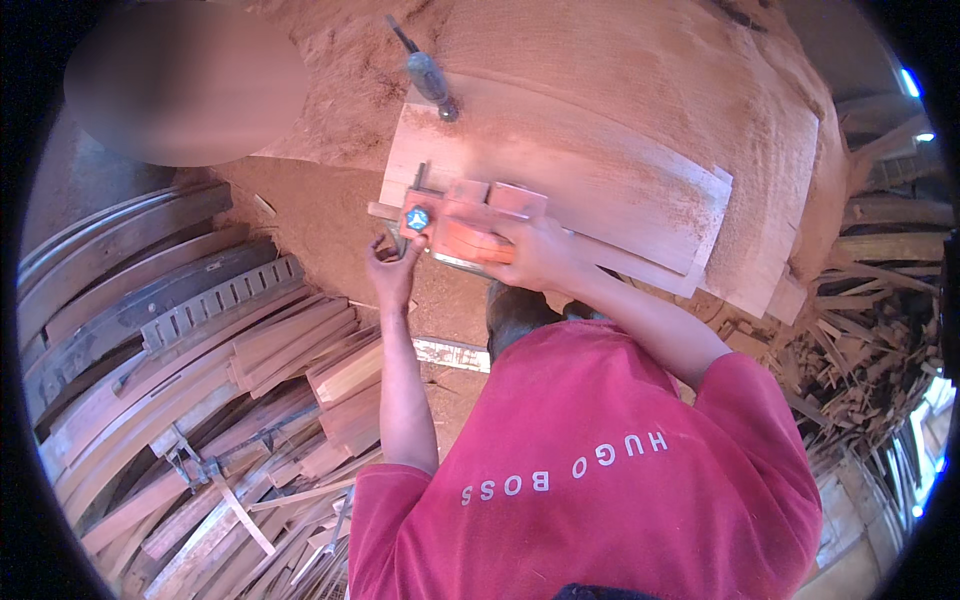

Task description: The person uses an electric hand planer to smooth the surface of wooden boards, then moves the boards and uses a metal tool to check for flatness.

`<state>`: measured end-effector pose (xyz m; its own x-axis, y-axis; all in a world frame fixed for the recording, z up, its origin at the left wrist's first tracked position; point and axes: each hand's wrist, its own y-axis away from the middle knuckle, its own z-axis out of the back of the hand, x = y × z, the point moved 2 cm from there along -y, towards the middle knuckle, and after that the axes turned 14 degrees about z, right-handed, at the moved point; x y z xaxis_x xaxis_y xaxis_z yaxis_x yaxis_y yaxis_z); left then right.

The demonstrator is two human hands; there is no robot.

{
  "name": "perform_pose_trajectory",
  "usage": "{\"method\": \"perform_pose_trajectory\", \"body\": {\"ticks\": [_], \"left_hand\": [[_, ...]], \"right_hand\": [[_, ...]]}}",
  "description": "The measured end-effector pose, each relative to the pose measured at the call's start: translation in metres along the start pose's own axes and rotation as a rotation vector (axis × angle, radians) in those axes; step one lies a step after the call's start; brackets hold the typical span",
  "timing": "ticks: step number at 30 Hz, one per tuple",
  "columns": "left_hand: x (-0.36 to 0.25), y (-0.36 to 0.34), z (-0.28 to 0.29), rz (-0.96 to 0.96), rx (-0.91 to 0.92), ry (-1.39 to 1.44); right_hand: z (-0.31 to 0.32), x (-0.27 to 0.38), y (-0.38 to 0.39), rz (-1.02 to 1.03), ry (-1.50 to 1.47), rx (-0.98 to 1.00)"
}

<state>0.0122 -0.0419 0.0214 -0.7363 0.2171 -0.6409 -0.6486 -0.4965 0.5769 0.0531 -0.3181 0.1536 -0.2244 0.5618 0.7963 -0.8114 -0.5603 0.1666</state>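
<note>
On a pale wooden board [620,215] rests an orange-red handheld power tool [470,238] with a blue star knob [417,219] at its left end; its exact kind is unclear. My right hand [540,250] is wrapped round the tool's orange grip. At the knob end, the fingers of my left hand [395,268] are curled with the thumb against the tool's side. A dark metal strip shows between thumb and fingers, but what they pinch is hard to make out. Farther off, a tool with a blue-grey handle [428,78] and thin metal shaft lies beside the board.
Sawdust [600,50] thickly covers the work surface around and under the boards. Stacked wood strips [280,350] fill the left side, with a metal clamp [200,465] among them. A heap of offcuts [860,360] lies at right. A blurred oval covers the upper left.
</note>
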Motion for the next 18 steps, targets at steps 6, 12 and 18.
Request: {"method": "perform_pose_trajectory", "body": {"ticks": [6,12,18], "left_hand": [[0.004,-0.087,0.066,-0.055,-0.135,0.005],[-0.008,-0.136,0.1,0.057,-0.146,0.055],[0.026,-0.109,0.085,0.194,-0.033,0.133]], "right_hand": [[-0.055,0.011,-0.096,0.213,0.026,-0.054],[-0.045,0.035,-0.132,0.238,-0.196,-0.13],[-0.055,0.005,-0.08,0.296,-0.13,-0.216]]}}
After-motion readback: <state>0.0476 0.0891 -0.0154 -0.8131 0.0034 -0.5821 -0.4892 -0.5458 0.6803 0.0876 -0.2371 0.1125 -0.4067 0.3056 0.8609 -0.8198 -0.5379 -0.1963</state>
